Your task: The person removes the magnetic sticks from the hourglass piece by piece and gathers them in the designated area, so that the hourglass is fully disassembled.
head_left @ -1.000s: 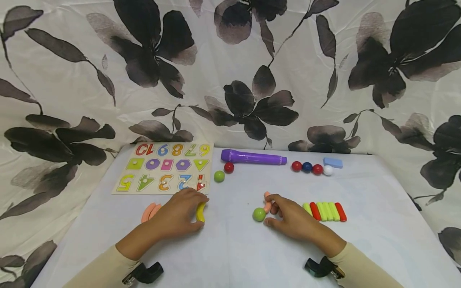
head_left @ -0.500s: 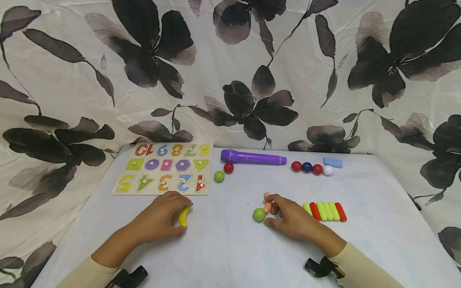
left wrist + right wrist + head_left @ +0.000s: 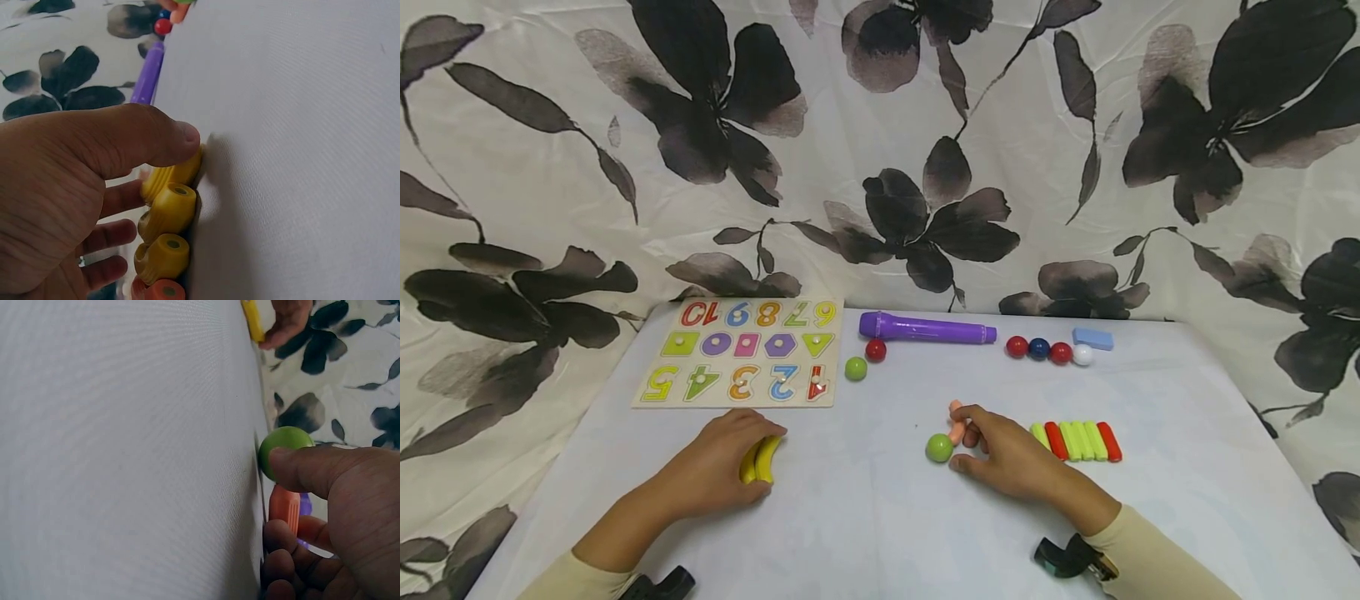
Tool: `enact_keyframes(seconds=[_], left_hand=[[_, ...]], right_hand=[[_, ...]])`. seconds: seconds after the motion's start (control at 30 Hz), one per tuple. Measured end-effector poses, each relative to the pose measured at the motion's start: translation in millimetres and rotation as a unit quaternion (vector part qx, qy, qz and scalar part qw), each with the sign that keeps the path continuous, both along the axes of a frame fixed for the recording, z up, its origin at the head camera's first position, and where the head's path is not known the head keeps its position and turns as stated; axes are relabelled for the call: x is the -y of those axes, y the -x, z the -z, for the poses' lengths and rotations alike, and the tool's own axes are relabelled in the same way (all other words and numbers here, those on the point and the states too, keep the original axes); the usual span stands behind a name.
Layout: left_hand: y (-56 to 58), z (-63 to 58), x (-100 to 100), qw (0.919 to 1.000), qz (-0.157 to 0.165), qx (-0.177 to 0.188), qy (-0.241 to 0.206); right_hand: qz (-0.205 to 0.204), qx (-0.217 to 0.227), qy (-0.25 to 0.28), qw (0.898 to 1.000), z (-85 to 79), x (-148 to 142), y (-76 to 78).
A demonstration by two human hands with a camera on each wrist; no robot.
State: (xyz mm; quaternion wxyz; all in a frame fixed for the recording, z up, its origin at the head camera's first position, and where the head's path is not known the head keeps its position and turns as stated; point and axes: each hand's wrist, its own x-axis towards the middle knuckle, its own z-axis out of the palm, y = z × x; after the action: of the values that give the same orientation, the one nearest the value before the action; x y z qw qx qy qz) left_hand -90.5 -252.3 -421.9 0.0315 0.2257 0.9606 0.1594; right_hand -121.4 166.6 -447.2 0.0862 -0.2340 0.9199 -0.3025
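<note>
A curved yellow banana-shaped piece (image 3: 767, 460) is pinched between the thumb and fingertips of my left hand (image 3: 718, 462). In the left wrist view, two more yellow pieces (image 3: 172, 209) stand side by side right against it, with a peach piece (image 3: 166, 290) at the end of the row. My right hand (image 3: 1011, 454) rests low on the table with loosely bent fingers. Its index fingertip touches a curved peach piece (image 3: 957, 432), and its thumb lies close beside a green ball (image 3: 938, 447); in the right wrist view the thumb overlaps that ball.
A number-and-shape puzzle board (image 3: 758, 325) lies at the back left. Beside it are a purple tube (image 3: 928, 328), a red ball (image 3: 876, 350) and another green ball (image 3: 855, 368). Several coloured balls (image 3: 1061, 353), a blue block (image 3: 1093, 338) and a row of green and red sticks (image 3: 1082, 442) are on the right.
My left hand has moved leftward with its yellow piece, bringing it up against the other yellow pieces. The right hand stays in place.
</note>
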Motion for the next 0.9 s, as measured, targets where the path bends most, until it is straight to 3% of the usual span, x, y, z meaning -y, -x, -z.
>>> enact_keyframes(seconds=[0.33,0.53,0.73,0.9], left_hand=[[-2.0,-0.8,0,0.9998,-0.008,0.019,0.006],[-1.6,-2.8,-6,0.9999,0.009,0.002,-0.008],[3.3,-7.1,-34,0.9983,0.046,-0.027,-0.023],[4.1,-11.3,-66,0.9959,0.082,-0.011,-0.037]], right_hand=[[0.004,0.012,0.000,1.000,0.3,1,0.0],[-0.001,0.008,0.003,1.000,0.6,0,0.1],[0.010,0.005,0.016,1.000,0.2,-2,0.0],[0.038,0.015,0.020,0.999,-1.5,-2,1.5]])
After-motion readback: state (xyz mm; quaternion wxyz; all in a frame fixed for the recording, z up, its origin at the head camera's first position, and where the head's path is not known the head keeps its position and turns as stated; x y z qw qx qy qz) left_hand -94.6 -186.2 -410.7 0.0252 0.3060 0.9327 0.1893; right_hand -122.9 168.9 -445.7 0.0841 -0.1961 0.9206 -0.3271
